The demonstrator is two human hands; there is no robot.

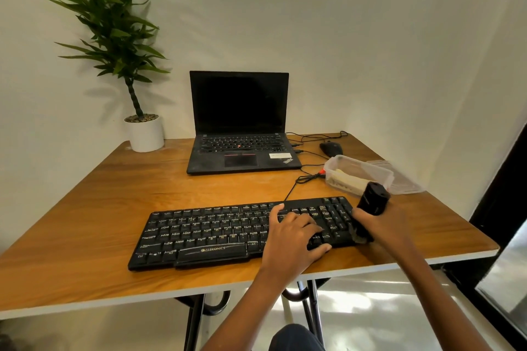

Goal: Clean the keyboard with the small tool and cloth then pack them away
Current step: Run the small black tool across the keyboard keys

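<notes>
Head view: laptop [239,122], mouse [330,148], potted plant [145,134], open plastic box [362,164] behind keyboard [205,231]

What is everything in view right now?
Keyboard: one, black, table front.
Laptop: one, black, open, behind keyboard.
Mouse: one, black, right of laptop.
Potted plant: one, green, white pot, back-left corner.
Container: one, clear, open, pale contents, table right.
Lid: one, clear, right of container.
Cables: several, black, between laptop and keyboard.
Table: one, wooden brown.
Small tool: one, black, over keyboard's right end.
Left hand: one, flat on keyboard's right half.
Right hand: one, fingers gripping small tool.
</notes>
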